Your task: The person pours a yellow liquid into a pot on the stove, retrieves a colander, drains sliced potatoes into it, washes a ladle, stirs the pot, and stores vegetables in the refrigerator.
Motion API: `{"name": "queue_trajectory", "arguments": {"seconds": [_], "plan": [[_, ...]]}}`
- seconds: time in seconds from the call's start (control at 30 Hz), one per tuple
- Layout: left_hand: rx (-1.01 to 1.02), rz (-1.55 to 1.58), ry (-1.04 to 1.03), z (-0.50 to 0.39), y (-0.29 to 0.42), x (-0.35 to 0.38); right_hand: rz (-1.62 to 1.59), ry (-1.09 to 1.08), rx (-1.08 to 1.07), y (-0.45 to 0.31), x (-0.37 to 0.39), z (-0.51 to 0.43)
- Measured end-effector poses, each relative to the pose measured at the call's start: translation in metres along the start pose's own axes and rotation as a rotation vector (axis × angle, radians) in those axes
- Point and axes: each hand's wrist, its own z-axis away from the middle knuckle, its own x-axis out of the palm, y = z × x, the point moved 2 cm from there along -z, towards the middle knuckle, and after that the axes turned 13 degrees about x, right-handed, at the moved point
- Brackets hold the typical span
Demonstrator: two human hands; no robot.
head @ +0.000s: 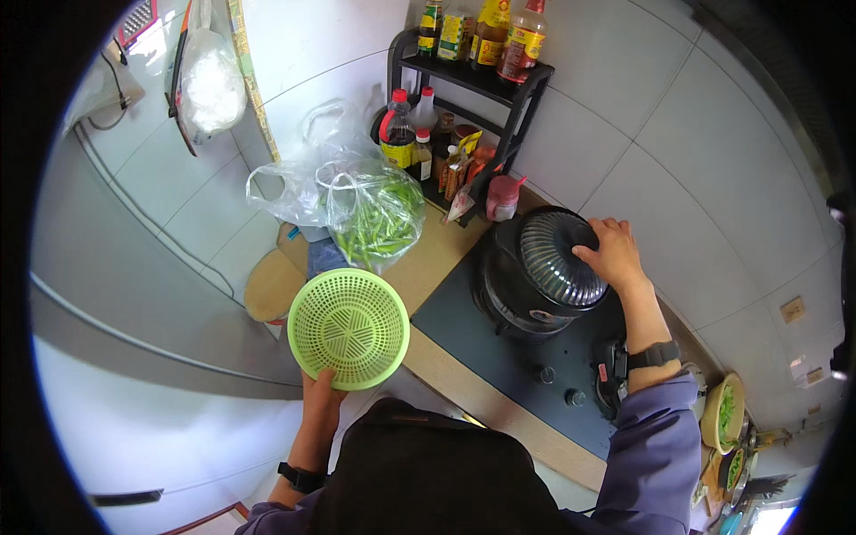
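Note:
My left hand (pixel 322 388) grips the rim of a light green plastic colander (pixel 348 328), thumb over the edge; nothing lies in the colander. On the gas stove (pixel 461 328) at the right stands a black pot (pixel 521 294). Its dark ribbed lid (pixel 558 257) is in my right hand (pixel 612 251), whose fingers wrap around the knob and partly hide it. The lid sits over the pot's mouth; whether it rests fully on the rim I cannot tell. Beyond the colander lies a clear plastic bag (pixel 381 214) of green vegetables, perhaps peppers or bean pods.
Behind the stove, a black rack (pixel 528 100) holds several sauce bottles. A pink-lidded jar (pixel 503 197) stands between rack and pot. A refrigerator (pixel 167 381) bounds the left side. Farther right, a yellow basin (pixel 722 411) contains green vegetables. A second burner (pixel 608 378) lies under my right forearm.

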Motion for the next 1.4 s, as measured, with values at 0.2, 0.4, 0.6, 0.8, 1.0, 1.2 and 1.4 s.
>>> {"name": "queue_trajectory", "arguments": {"seconds": [0.2,0.4,0.6,0.8,1.0,1.2,1.4], "plan": [[-0.090,0.006,0.008,-0.044,0.016,-0.019,0.029,-0.186,0.210,-0.016,0.008,-0.017],[-0.090,0.078,0.022,-0.076,0.021,-0.027,-0.068,-0.217,0.245,-0.004,0.024,-0.033],[-0.127,0.025,0.078,-0.078,0.015,-0.033,-0.179,-0.103,0.279,0.012,-0.025,-0.041],[-0.118,0.045,0.068,-0.082,0.012,-0.028,-0.254,-0.017,0.237,-0.005,-0.087,-0.051],[-0.122,0.042,0.020,-0.085,0.010,-0.011,-0.150,0.028,0.162,0.004,-0.077,-0.045],[-0.122,0.085,-0.007,-0.084,0.010,-0.003,-0.083,-0.059,0.099,0.014,-0.023,-0.034],[-0.129,0.040,0.018,-0.079,0.011,-0.012,-0.132,-0.131,0.124,0.004,0.006,-0.024]]}}
